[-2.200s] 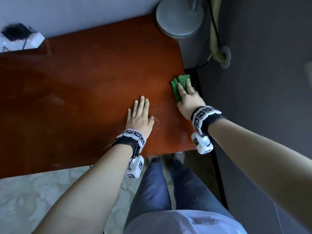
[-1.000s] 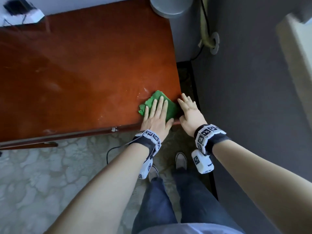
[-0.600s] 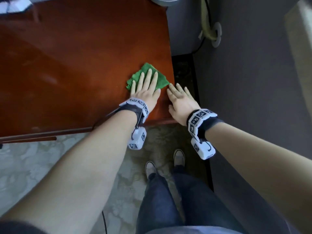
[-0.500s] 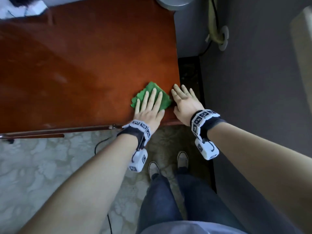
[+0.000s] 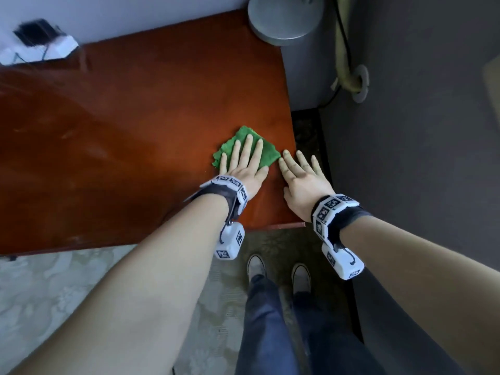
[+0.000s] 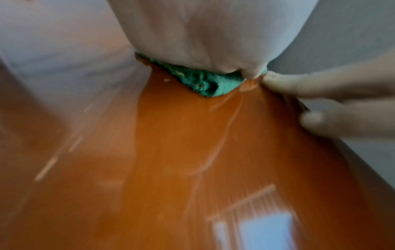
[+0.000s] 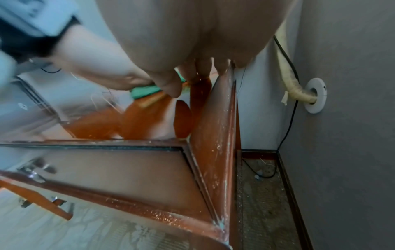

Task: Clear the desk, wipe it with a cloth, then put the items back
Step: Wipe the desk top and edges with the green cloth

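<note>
Surroundings: a round grey metal lamp base (image 5: 284, 20) stood at the far right corner of the glossy red-brown wooden desk (image 5: 121, 131); a white power strip (image 5: 40, 50) lay far left.
Cloth: the crumpled green terry cloth (image 5: 266, 154) lay near the right edge.
Left grip (image 5: 244, 163): flat, fingers straight, pressing the cloth.
Right grip (image 5: 301, 177): flat on bare wood beside it, holding nothing.

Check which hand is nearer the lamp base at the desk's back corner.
Right. The right hand lies flat at the desk's right edge, below the lamp base; the left hand, pressing the cloth, sits further left.
</note>
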{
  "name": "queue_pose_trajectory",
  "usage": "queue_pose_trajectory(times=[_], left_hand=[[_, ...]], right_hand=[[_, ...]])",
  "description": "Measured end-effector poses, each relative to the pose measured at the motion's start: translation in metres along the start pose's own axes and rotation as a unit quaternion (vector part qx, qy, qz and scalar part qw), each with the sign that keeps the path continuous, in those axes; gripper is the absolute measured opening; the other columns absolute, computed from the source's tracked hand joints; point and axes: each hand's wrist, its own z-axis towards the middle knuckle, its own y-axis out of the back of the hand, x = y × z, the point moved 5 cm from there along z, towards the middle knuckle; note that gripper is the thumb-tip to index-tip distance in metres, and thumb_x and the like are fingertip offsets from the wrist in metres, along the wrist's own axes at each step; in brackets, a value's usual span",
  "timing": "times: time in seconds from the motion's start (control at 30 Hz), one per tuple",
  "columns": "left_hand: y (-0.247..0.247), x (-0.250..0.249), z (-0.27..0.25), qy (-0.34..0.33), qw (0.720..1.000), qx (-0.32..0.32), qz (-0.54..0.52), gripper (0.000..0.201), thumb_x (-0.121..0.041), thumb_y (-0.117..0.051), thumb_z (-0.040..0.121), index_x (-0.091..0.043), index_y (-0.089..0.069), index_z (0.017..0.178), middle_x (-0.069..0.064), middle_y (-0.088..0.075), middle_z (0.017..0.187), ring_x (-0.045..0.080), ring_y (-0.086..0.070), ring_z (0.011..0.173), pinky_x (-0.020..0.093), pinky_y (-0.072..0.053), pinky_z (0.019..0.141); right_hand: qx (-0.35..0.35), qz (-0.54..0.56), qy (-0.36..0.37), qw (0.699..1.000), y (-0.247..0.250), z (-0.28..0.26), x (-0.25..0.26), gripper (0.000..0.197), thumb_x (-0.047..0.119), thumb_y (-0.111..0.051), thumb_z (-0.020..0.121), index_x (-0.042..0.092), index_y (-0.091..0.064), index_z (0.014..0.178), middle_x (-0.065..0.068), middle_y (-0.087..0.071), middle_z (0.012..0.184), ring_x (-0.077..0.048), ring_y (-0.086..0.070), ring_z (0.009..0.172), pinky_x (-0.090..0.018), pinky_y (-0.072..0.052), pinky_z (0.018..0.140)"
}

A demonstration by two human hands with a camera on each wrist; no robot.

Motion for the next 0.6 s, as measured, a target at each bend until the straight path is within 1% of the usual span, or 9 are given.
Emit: queue_pose_trajectory(times=[0.1,0.2,0.33,0.4,0.43,0.47,0.53,0.57,0.6], left_hand=[[0.025,-0.006,0.04,-0.012,1.0,-0.007,-0.003,0.062,-0.043,-0.024,0.104,-0.038,0.009,0.156,-0.013,0.021,0.162,0.014,0.019,0.15,0.046,0.01,0.121],[0.031,-0.01,0.047,-0.021,1.0,-0.019,0.009,0.063,-0.042,-0.025,0.103,-0.037,0.008,0.156,-0.012,0.02,0.163,0.015,0.017,0.151,0.046,0.009,0.122],[0.015,0.0,0.017,-0.048,0.998,-0.014,0.031,0.062,-0.047,-0.024,0.103,-0.04,0.008,0.155,-0.014,0.02,0.163,0.013,0.016,0.151,0.044,0.008,0.122],[0.004,0.007,-0.011,-0.049,0.998,-0.018,0.034,0.065,-0.051,-0.026,0.102,-0.041,0.008,0.155,-0.014,0.02,0.162,0.013,0.017,0.151,0.045,0.008,0.122],[-0.004,0.009,-0.026,-0.048,0.998,-0.016,0.042,0.066,-0.054,-0.025,0.101,-0.04,0.009,0.155,-0.014,0.022,0.162,0.013,0.018,0.15,0.045,0.009,0.122],[-0.013,0.011,-0.04,-0.048,0.997,-0.01,0.054,0.066,-0.056,-0.02,0.099,-0.039,0.011,0.155,-0.013,0.024,0.161,0.014,0.019,0.15,0.046,0.009,0.122],[-0.034,0.016,-0.065,-0.045,0.996,0.006,0.073,0.07,-0.061,-0.003,0.091,-0.037,0.018,0.153,-0.012,0.032,0.158,0.015,0.023,0.149,0.046,0.013,0.12],[-0.043,0.019,-0.074,-0.044,0.996,0.008,0.08,0.073,-0.062,0.0,0.087,-0.036,0.019,0.152,-0.011,0.033,0.157,0.015,0.023,0.149,0.046,0.014,0.119],[-0.049,0.021,-0.08,-0.042,0.995,0.002,0.086,0.074,-0.061,-0.003,0.086,-0.036,0.014,0.154,-0.01,0.03,0.158,0.015,0.02,0.15,0.046,0.013,0.119]], right_hand=[[-0.006,-0.012,-0.011,1.0,-0.002,0.0,0.006,0.069,0.029,-0.034,0.099,0.01,-0.003,0.158,-0.006,0.005,0.165,-0.027,0.005,0.152,-0.044,0.007,0.122],[-0.001,-0.022,-0.028,0.999,0.0,0.0,0.011,0.069,0.029,-0.033,0.099,0.008,-0.004,0.157,-0.009,0.004,0.165,-0.028,0.003,0.152,-0.043,0.006,0.123],[0.048,-0.051,-0.061,0.996,0.004,0.002,0.023,0.074,0.024,-0.035,0.095,0.002,0.001,0.156,-0.016,0.009,0.163,-0.032,0.003,0.151,-0.043,0.003,0.123],[0.075,-0.069,-0.074,0.992,0.008,0.004,0.032,0.077,0.024,-0.036,0.093,-0.003,0.002,0.154,-0.022,0.009,0.162,-0.035,0.002,0.151,-0.045,0.002,0.123],[0.084,-0.075,-0.08,0.99,0.01,0.005,0.036,0.078,0.026,-0.037,0.093,-0.005,0.002,0.153,-0.025,0.008,0.161,-0.037,0.001,0.15,-0.046,0.001,0.123],[0.089,-0.08,-0.085,0.989,0.011,0.007,0.039,0.08,0.029,-0.039,0.094,-0.007,0.001,0.153,-0.027,0.007,0.16,-0.039,0.0,0.15,-0.047,0.0,0.123],[0.093,-0.083,-0.09,0.988,0.012,0.008,0.043,0.082,0.035,-0.04,0.094,-0.009,0.0,0.152,-0.03,0.005,0.159,-0.041,-0.003,0.149,-0.049,-0.003,0.122],[0.093,-0.08,-0.092,0.988,0.013,0.008,0.043,0.081,0.034,-0.039,0.095,-0.009,-0.001,0.152,-0.031,0.003,0.159,-0.042,-0.005,0.149,-0.049,-0.004,0.122],[0.09,-0.076,-0.093,0.989,0.013,0.009,0.043,0.08,0.033,-0.038,0.094,-0.01,-0.003,0.152,-0.031,0.002,0.159,-0.042,-0.006,0.149,-0.049,-0.005,0.122]])
